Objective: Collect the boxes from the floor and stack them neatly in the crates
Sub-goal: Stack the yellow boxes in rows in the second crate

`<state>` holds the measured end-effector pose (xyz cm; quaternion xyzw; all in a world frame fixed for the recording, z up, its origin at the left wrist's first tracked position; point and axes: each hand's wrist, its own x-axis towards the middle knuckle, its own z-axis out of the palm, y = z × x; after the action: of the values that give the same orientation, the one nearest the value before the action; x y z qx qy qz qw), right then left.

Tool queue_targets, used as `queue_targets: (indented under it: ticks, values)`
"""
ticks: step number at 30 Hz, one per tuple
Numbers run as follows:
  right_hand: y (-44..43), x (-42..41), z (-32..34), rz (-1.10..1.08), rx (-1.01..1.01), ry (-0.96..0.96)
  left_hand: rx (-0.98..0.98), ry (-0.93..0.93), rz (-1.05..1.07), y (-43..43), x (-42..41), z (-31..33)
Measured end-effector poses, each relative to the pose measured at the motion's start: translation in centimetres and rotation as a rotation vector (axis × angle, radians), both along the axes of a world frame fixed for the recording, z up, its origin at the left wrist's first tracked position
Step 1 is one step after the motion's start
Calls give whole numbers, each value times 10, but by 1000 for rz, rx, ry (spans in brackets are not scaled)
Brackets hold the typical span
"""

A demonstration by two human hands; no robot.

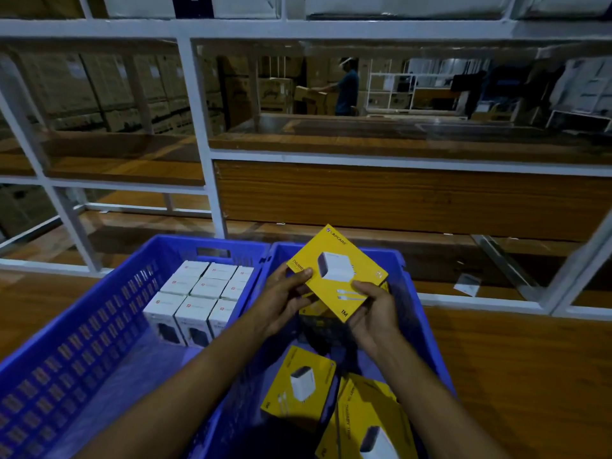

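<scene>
Both hands are gripping one yellow charger box (337, 273): the left hand (284, 293) is pinching its left edge with the thumb on the printed face, and the right hand (374, 313) is curling round its lower right corner, thumb on top. The box is hanging tilted, face up, over the far end of the right blue crate (409, 286), clear of its walls. Below the wrists, more yellow boxes (298, 385) are lying flat and askew in the near end of that crate, overlapping one another. The left blue crate (99, 326) is standing just beside it, and white boxes (198, 293) are standing upright in tight rows at its far end. Both crates are sitting on a wooden surface (513, 376) in front of a white metal rack (198, 127) with wooden shelves. Through the rack, a person in a blue shirt (346, 87) is handling a brown carton (309, 94) among stacked cartons
</scene>
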<state>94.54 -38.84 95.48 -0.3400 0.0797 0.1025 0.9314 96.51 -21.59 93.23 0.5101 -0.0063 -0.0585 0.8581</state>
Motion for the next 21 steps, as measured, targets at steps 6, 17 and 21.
queue_targets:
  ticks: [6, 17, 21]
  values:
    - [5, 2, -6, 2, -131, 23, 84, -20, 57, 3, 2, -2]
    - [3, 12, -41, -40, -608, 284, 467, 135, 183, 15, 19, -23]
    - [3, 15, -46, -153, -569, 284, 517, 88, 115, -2, 11, -13]
